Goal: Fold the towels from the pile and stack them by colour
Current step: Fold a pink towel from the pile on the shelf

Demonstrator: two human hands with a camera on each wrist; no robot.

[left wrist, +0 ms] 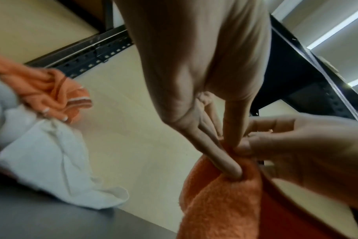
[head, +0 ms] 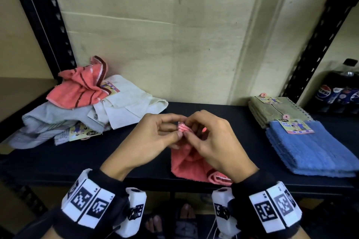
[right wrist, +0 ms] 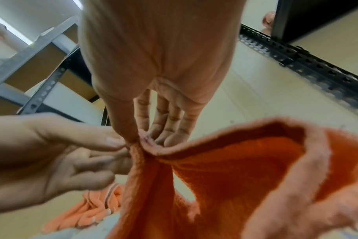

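A coral towel (head: 186, 163) hangs from both hands above the dark shelf (head: 77, 153), its lower edge lying on the shelf. My left hand (head: 171, 132) and right hand (head: 189, 130) pinch its bunched corners together at the top. In the left wrist view the left hand (left wrist: 231, 145) pinches the orange cloth (left wrist: 219, 202). In the right wrist view the right hand (right wrist: 141, 137) pinches the towel (right wrist: 235, 169) while the cloth opens in a loop. The unfolded pile (head: 77, 103) of coral, white and grey towels lies at the left.
At the right of the shelf lie a folded blue stack (head: 310, 151) and, behind it, a folded olive stack (head: 275, 110), both with paper labels. Pepsi bottles (head: 338, 91) stand at the far right. Black rack posts (head: 44, 25) rise on both sides before a cream wall.
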